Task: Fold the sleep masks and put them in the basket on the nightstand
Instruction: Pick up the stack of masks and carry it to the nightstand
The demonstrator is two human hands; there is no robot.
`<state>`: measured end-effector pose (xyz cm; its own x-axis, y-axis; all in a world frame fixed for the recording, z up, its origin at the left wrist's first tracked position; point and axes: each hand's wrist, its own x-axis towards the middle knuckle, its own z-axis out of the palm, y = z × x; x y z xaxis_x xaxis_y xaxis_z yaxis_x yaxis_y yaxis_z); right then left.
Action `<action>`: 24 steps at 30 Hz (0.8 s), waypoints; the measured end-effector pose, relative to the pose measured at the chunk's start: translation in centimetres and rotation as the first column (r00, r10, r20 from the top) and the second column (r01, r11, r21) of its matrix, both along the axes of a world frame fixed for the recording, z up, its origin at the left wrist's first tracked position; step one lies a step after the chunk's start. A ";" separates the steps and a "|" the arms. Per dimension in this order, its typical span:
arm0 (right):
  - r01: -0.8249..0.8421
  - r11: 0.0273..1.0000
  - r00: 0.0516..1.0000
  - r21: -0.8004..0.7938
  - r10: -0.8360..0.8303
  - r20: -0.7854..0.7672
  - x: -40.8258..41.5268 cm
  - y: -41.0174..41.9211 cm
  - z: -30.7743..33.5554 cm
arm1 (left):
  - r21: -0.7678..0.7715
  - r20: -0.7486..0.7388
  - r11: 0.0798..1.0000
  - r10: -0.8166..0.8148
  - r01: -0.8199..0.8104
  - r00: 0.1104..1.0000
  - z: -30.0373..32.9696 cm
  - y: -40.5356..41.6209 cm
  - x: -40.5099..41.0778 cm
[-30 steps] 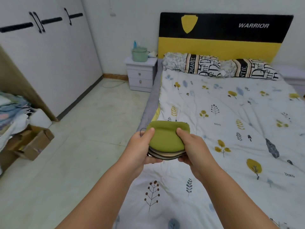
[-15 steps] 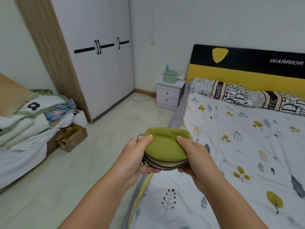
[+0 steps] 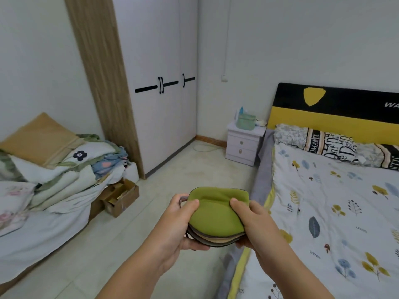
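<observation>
A stack of folded sleep masks point(image 3: 216, 214), green one on top with beige and dark ones beneath, is held in front of me over the floor beside the bed. My left hand point(image 3: 179, 225) grips its left side, thumb on top, and my right hand point(image 3: 252, 225) grips its right side the same way. A pale green basket point(image 3: 246, 121) stands on the white nightstand point(image 3: 244, 145) in the far corner next to the headboard, well ahead of my hands.
The bed point(image 3: 336, 208) with a leaf-print cover runs along the right. A second bed piled with bedding point(image 3: 54, 169) is on the left, a cardboard box point(image 3: 121, 197) at its foot. A white wardrobe point(image 3: 159, 87) lines the left wall. Bare floor lies between.
The view has swung left and away from the bed, so the wardrobe and the second bed have come into sight. Both hands keep the same hold on the stack.
</observation>
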<state>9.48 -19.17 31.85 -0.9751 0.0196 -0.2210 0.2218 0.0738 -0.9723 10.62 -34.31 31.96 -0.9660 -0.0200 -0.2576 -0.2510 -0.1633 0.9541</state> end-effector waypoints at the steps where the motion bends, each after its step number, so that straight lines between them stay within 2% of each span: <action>1: 0.007 1.000 1.000 0.007 -0.007 -0.005 -0.3 -1.7 0.0 | -0.006 0.003 1.000 -0.006 0.006 1.000 0.1 -1.6 -0.4; 7: 0.062 0.998 0.998 0.033 -0.061 -0.028 -3.2 -9.8 0.1 | -0.028 0.014 0.999 -0.039 0.040 0.999 0.6 -9.6 -3.7; 12: 0.072 0.996 0.997 0.058 -0.071 -0.016 -6.3 -13.4 0.3 | -0.027 0.000 0.998 -0.063 0.063 0.998 0.4 -13.3 -7.6; 24: 0.173 0.982 0.985 0.075 -0.171 -0.040 -19.1 -13.4 -1.1 | -0.076 0.004 0.992 -0.102 0.102 0.995 -1.2 -12.6 -21.8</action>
<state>-9.59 -32.61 30.80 -0.9624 0.2036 -0.1799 0.2057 0.1134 -0.9720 -11.23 -46.92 30.78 -0.9641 0.0592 -0.2590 -0.2626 -0.0641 0.9628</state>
